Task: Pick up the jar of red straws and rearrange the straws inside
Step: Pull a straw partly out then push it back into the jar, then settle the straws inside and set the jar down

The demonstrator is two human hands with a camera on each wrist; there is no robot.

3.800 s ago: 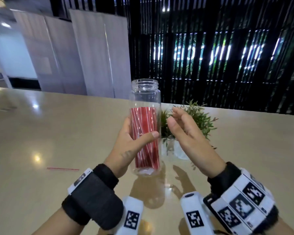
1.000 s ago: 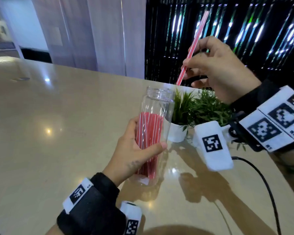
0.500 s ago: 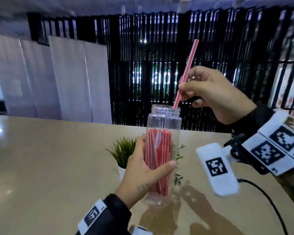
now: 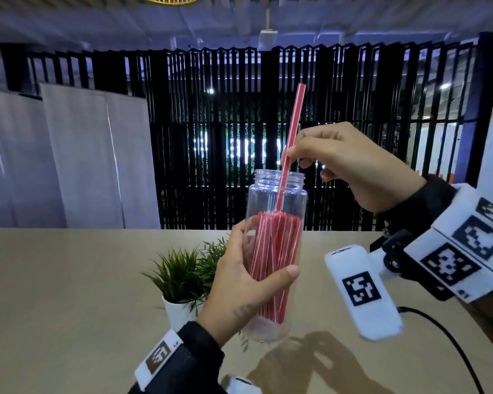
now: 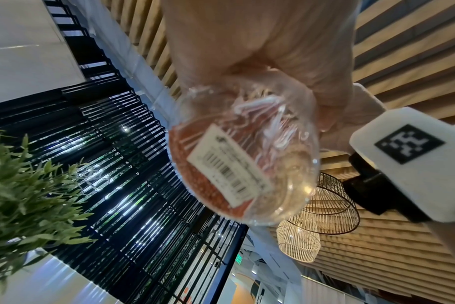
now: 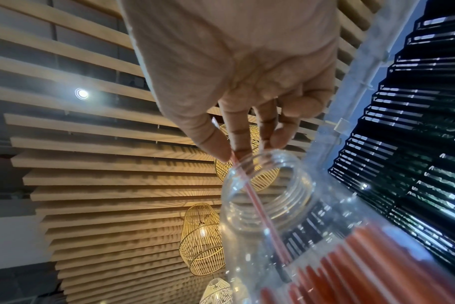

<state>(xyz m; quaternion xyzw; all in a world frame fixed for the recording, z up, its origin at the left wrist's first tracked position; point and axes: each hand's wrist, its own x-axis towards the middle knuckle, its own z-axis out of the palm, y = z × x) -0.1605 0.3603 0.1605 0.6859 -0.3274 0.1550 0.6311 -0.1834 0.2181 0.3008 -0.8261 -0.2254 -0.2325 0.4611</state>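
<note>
A clear plastic jar (image 4: 276, 194) with its mouth uncapped is lifted above the table, upright. My left hand (image 4: 248, 285) grips it round the middle, thumb across the front. A bundle of red straws (image 4: 276, 260) fills its lower part. My right hand (image 4: 339, 163) pinches a single red straw (image 4: 292, 129) just above the mouth; the straw's lower end reaches down through the neck to the top of the bundle. In the left wrist view the jar's base (image 5: 247, 160) with a barcode label faces the camera. The right wrist view shows the jar (image 6: 268, 197), with the straw (image 6: 257, 203) passing through its neck.
A small green plant in a white pot (image 4: 182, 282) stands on the beige table (image 4: 54, 294) just left of the jar. A black cable (image 4: 444, 342) runs over the table at the right. Black slatted screens stand behind the table.
My right hand has brought the single straw down from above the jar, and its lower end has gone in through the mouth. The jar has been lifted higher in my left hand.
</note>
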